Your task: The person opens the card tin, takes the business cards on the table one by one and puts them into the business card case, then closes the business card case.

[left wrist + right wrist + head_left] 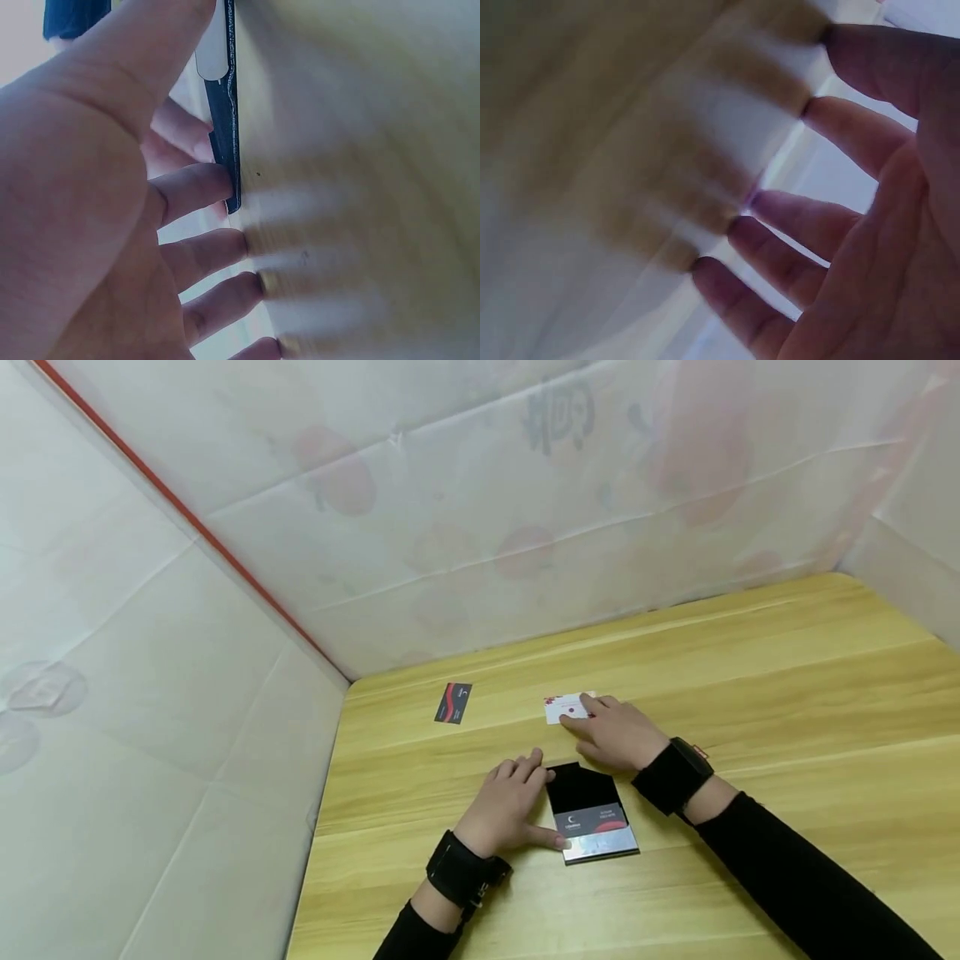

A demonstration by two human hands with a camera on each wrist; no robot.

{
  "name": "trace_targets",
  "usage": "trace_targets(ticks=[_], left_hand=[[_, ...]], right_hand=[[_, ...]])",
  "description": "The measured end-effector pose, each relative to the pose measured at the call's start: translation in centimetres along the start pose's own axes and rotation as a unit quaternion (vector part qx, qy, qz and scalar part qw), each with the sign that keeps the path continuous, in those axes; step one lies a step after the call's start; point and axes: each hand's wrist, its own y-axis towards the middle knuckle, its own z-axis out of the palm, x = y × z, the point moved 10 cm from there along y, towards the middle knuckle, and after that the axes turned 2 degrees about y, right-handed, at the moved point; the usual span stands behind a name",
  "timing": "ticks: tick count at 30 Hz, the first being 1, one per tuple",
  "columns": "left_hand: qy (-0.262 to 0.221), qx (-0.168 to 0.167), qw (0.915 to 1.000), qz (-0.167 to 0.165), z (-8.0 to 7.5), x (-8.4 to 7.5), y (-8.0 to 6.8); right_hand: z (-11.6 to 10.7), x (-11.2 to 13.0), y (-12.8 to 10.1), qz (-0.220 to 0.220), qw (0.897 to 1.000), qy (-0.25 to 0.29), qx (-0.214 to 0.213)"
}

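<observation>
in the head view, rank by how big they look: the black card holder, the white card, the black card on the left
1. black card holder, clearly largest, though nearest the camera
2. white card and black card: about alike; the right hand covers part of the white one

Both arms in black sleeves with black wrist straps reach forward over the desk [750,693], the left hand [506,802] lying palm down with fingers straight and spread and thumb stretched out sideways, the right hand [618,735] further ahead, palm down with fingers loosely extended, fingertips pressed flat.
</observation>
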Motion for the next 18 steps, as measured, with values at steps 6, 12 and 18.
trace_targets(ticks=[6, 12, 18], left_hand=[[0.002, -0.001, 1.0, -0.003, -0.1, 0.0, 0.0], [-0.002, 0.001, 1.0, -0.001, -0.1, 0.0, -0.3], [0.002, -0.003, 1.0, 0.001, -0.3, 0.0, -0.2]], right_hand=[[-1.2, -0.3, -1.6, 0.004, 0.999, 0.0, -0.043], [-1.0, -0.9, -2.2, 0.018, 0.998, 0.038, -0.048], [-1.4, -1.1, -2.5, 0.025, 0.996, 0.061, -0.053]])
